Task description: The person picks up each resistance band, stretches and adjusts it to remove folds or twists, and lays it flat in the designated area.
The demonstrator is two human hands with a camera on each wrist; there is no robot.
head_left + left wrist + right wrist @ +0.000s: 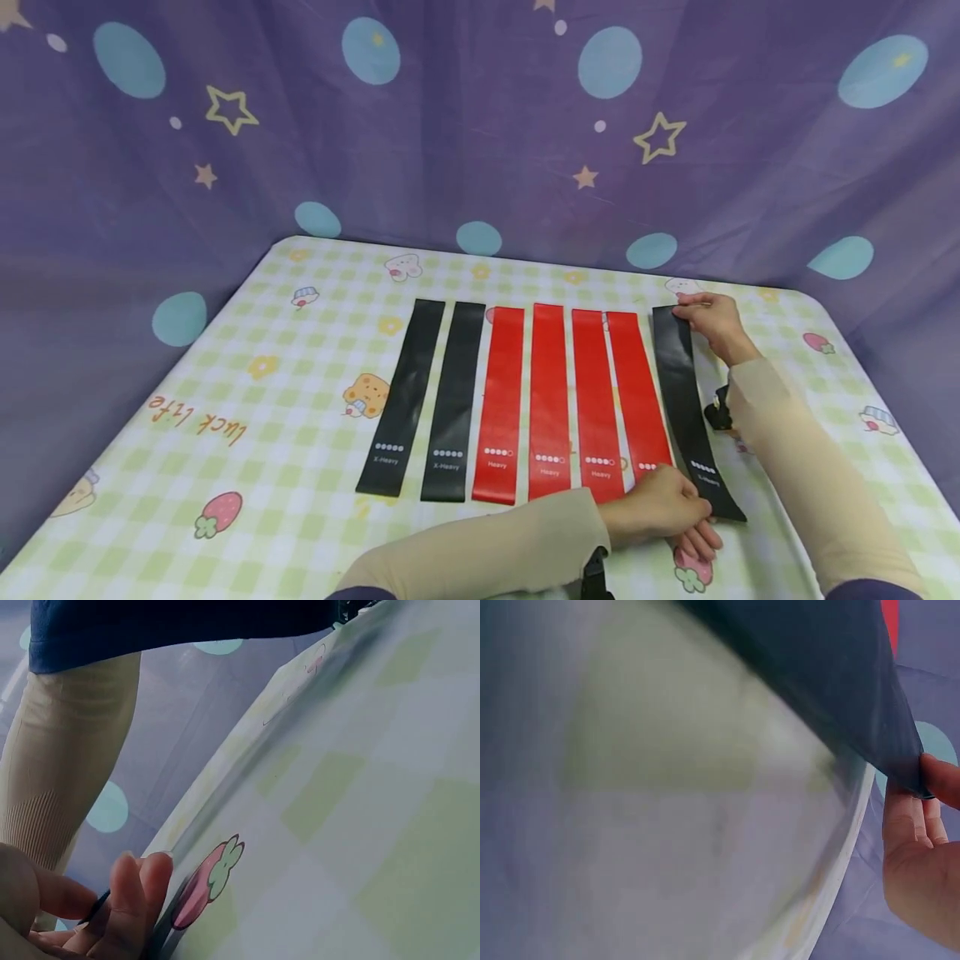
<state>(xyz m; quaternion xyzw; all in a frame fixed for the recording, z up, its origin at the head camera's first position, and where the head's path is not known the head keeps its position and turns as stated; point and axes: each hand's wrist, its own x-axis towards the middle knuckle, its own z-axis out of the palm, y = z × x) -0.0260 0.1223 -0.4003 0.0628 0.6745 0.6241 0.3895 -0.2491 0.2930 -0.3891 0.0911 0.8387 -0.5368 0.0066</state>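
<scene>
A black resistance band (pixel 678 375) marked X-Heavy stretches between the two hands at the right end of a row. Its far end is pinched by the right hand (pixel 716 323) between thumb and fingers; the right wrist view shows this band (pixel 832 682) raised off the table at that hand (pixel 922 855). At its near end the left hand (pixel 663 504) pinches the edge, and the left wrist view shows a dark sliver between the fingers. Several red bands (pixel 547 383) marked Heavy lie flat to the left. Beyond them lie two more black bands (pixel 405 387), also marked X-Heavy.
A table (pixel 300 500) with a green-and-white checked cloth carries the row. Behind it hangs a purple curtain (pixel 480 125) with stars and blue dots. The left forearm passes in front of the red bands' near ends.
</scene>
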